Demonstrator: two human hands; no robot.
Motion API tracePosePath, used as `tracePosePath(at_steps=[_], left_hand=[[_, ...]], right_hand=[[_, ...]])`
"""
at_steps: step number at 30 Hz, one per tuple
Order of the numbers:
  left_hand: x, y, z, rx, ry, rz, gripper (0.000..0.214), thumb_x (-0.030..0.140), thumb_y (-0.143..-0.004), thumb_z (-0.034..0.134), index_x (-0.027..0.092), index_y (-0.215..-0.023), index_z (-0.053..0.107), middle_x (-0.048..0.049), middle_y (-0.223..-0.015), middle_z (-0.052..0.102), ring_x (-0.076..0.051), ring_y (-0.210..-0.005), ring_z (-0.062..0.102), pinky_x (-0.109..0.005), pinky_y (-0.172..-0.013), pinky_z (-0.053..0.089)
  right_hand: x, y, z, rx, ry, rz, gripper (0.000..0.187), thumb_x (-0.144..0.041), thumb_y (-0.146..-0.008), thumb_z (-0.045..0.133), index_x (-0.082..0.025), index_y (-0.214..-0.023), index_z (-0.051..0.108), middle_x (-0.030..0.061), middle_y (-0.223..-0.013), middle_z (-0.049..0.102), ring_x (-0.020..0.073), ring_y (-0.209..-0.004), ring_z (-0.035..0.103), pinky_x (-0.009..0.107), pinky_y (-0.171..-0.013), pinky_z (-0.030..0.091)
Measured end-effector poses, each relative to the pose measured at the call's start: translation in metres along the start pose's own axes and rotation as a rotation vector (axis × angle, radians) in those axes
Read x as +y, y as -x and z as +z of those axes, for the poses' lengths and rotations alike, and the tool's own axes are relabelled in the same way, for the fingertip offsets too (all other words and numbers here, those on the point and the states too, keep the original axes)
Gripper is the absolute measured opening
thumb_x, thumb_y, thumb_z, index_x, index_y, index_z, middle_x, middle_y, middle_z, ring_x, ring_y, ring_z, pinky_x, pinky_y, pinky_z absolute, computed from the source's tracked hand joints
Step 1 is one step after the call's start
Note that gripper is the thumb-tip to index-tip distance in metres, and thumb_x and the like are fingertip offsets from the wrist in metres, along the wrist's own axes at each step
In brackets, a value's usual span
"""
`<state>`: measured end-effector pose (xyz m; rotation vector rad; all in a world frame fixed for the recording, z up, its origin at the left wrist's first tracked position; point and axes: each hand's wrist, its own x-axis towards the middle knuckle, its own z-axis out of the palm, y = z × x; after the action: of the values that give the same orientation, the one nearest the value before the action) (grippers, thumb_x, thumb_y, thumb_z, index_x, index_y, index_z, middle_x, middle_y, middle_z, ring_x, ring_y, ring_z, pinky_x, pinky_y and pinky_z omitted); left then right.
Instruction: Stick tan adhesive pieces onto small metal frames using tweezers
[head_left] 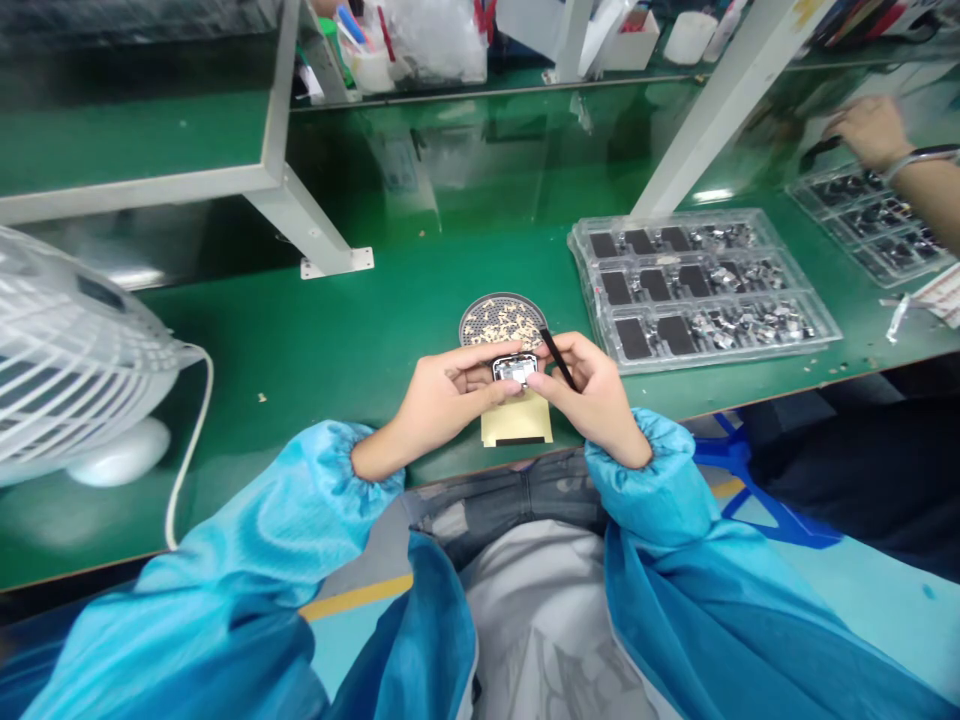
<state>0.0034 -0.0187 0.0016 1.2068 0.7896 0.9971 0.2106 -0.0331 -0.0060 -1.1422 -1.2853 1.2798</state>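
Observation:
Between my two hands is a small electronic device housing, pale inside with a dark rim. My left hand is closed on its left side, thumb along the lower edge. With its thumb, my right hand presses the right end of the same housing. A thin black tool, perhaps tweezers, also lies in my right hand and slants up to the left. Just beyond is a round, dark perforated dish scattered with small tan pieces. Below the housing sits a yellow pad with a dark front edge.
To the right, a clear compartment tray holds dark flat parts and shiny assemblies. A co-worker's hand is over another tray. A white fan with its cord stands left. Shelf posts rise from the green bench.

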Motion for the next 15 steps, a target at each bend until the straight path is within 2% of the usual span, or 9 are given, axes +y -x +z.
tracePosePath(at_steps=[5, 10, 12, 15], left_hand=[[-0.0009, 0.0005, 0.0005, 0.026, -0.045, 0.000, 0.052, 0.031, -0.077, 0.095, 0.017, -0.125, 0.080, -0.0137, -0.134, 0.074, -0.030, -0.116, 0.077, -0.041, -0.100, 0.067], [-0.0017, 0.0007, 0.0009, 0.033, -0.078, 0.029, 0.052, 0.033, -0.078, 0.095, 0.018, -0.125, 0.080, -0.0141, -0.138, 0.073, -0.031, -0.122, 0.074, -0.041, -0.105, 0.065], [-0.0012, 0.0007, 0.0015, 0.034, -0.077, 0.039, 0.050, 0.032, -0.079, 0.094, 0.018, -0.124, 0.080, -0.0141, -0.137, 0.073, -0.031, -0.121, 0.075, -0.041, -0.104, 0.065], [-0.0002, 0.0009, 0.0026, 0.017, -0.052, 0.046, 0.047, 0.028, -0.081, 0.092, 0.019, -0.125, 0.080, -0.0131, -0.136, 0.074, -0.028, -0.116, 0.077, -0.038, -0.099, 0.068]], right_hand=[[0.0008, -0.0003, 0.0003, 0.002, 0.013, -0.021, 0.050, -0.052, -0.075, 0.091, -0.021, -0.105, 0.066, 0.0017, -0.091, 0.068, 0.0124, -0.073, 0.057, 0.026, -0.064, 0.047], [0.0028, 0.0006, -0.0015, -0.011, 0.043, -0.011, 0.050, -0.049, -0.076, 0.091, -0.022, -0.111, 0.066, 0.0015, -0.094, 0.067, 0.0093, -0.062, 0.047, 0.026, -0.053, 0.035], [0.0036, 0.0009, -0.0019, -0.020, 0.037, -0.014, 0.050, -0.047, -0.077, 0.092, -0.022, -0.111, 0.066, 0.0015, -0.095, 0.068, 0.0092, -0.063, 0.047, 0.025, -0.054, 0.036], [0.0037, 0.0010, -0.0015, -0.022, 0.010, -0.033, 0.046, -0.042, -0.078, 0.091, -0.021, -0.109, 0.066, 0.0017, -0.095, 0.068, 0.0111, -0.071, 0.055, 0.026, -0.062, 0.044]])
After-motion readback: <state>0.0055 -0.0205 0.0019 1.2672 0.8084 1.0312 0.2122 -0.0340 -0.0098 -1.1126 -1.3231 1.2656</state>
